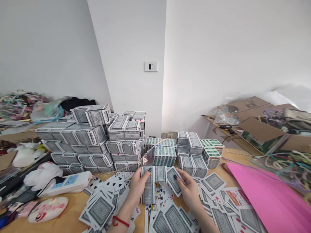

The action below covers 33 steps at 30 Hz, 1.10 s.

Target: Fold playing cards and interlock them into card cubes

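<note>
In the head view, my left hand (pixel 137 185) has its thumb pressed on a block of folded playing cards (pixel 160 174) with grey patterned backs. My right hand (pixel 188 187) pinches a single playing card (pixel 173 183), tilted with its grey back up, beside the block's right end. Dark polish shows on both thumbnails. Just below the block is another grey-backed folded piece (pixel 147 194); whether the two are joined I cannot tell. Loose playing cards (pixel 100 207) lie scattered around both forearms, some face up and some face down.
Tall stacks of folded-card blocks (pixel 87 134) stand at the back left, with more card blocks (pixel 193 165) and green-striped card packs (pixel 164 156) at centre right. A white power strip (pixel 68 183) lies left. Pink sheet (pixel 262 197) and cardboard box (pixel 262 129) are on the right.
</note>
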Each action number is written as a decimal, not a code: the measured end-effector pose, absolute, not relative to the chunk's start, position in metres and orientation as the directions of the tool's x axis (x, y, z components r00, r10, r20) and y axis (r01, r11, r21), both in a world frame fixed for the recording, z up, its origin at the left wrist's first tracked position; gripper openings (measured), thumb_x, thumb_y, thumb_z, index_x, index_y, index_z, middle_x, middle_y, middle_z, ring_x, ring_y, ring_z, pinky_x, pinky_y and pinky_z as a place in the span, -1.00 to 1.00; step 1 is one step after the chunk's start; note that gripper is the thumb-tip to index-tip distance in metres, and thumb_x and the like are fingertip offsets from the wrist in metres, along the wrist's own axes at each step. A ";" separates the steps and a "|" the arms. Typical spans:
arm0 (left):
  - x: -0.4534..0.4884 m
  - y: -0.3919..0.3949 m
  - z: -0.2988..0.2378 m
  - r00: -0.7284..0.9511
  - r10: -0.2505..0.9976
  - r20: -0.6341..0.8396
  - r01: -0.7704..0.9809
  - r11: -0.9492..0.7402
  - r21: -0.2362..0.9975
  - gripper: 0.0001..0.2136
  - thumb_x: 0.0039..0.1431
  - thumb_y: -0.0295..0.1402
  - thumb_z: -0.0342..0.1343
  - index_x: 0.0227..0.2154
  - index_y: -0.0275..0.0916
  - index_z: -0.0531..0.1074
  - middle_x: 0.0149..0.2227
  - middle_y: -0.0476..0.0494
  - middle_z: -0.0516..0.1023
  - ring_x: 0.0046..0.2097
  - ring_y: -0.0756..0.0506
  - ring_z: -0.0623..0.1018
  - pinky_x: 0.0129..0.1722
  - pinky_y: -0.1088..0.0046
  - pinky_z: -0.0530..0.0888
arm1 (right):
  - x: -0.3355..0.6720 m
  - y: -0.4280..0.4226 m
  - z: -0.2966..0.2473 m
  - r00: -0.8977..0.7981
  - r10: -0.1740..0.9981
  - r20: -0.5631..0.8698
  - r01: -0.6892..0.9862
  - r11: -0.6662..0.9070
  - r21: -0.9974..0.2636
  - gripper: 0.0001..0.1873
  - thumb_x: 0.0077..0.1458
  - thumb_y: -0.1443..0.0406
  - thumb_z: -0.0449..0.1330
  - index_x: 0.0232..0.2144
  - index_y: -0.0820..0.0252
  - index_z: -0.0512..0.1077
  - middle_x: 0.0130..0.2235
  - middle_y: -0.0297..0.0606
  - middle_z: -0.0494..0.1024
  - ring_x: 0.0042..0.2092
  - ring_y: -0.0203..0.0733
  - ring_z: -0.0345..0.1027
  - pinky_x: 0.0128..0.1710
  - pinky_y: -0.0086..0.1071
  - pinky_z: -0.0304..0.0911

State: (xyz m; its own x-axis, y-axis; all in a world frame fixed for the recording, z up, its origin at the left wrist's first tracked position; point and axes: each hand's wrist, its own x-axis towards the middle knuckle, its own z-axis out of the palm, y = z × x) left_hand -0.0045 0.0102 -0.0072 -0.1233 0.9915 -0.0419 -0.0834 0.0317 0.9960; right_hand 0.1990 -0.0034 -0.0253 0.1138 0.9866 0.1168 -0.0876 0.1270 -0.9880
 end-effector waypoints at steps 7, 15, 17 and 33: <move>-0.006 0.013 -0.010 -0.122 0.992 0.034 0.067 -0.026 0.997 -0.80 -0.09 -0.26 0.13 -0.39 -0.25 0.45 -0.35 -0.13 0.55 -0.23 -0.18 0.48 -0.21 0.39 0.35 | 0.199 -0.006 -0.022 0.062 0.992 0.107 0.003 0.107 -0.994 -0.60 -0.09 0.04 0.18 -0.26 0.15 0.53 -0.16 -0.12 0.55 -0.07 0.09 0.36 -0.06 -0.09 0.24; -0.007 0.012 -0.010 -0.112 0.993 0.027 0.089 -0.017 0.996 -0.79 -0.08 -0.23 0.13 -0.39 -0.24 0.45 -0.39 -0.09 0.52 -0.26 -0.16 0.47 -0.23 0.41 0.34 | 0.204 0.000 -0.026 0.028 0.996 0.087 0.043 0.086 -0.995 -0.66 -0.12 0.07 0.19 -0.36 0.14 0.57 -0.24 -0.13 0.58 -0.14 0.09 0.40 -0.08 -0.07 0.23; -0.008 0.013 -0.011 -0.108 0.993 0.037 0.118 -0.024 0.993 -0.79 -0.06 -0.22 0.11 -0.38 -0.23 0.44 -0.38 -0.09 0.52 -0.25 -0.16 0.46 -0.22 0.40 0.33 | 0.205 0.001 -0.026 0.008 0.996 0.084 0.053 0.084 -0.995 -0.67 -0.12 0.08 0.19 -0.37 0.14 0.57 -0.25 -0.13 0.59 -0.16 0.07 0.41 -0.09 -0.07 0.24; -0.013 0.017 -0.010 -0.091 0.995 0.029 0.235 -0.006 0.972 -0.81 -0.03 -0.26 0.07 -0.37 -0.22 0.44 -0.35 -0.13 0.53 -0.25 -0.17 0.47 -0.23 0.38 0.34 | 0.207 0.004 -0.013 -0.118 0.992 -0.041 -0.001 -0.042 -0.999 -0.68 -0.12 0.09 0.21 -0.37 0.13 0.57 -0.23 -0.15 0.58 -0.18 0.04 0.42 -0.14 -0.15 0.27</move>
State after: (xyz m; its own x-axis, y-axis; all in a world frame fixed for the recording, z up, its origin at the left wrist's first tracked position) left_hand -0.0126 0.0166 -0.0097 -0.0915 0.9954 0.0287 0.2349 -0.0064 0.9720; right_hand 0.2071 0.0044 -0.0133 -0.1178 0.9922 -0.0412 -0.0014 -0.0416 -0.9991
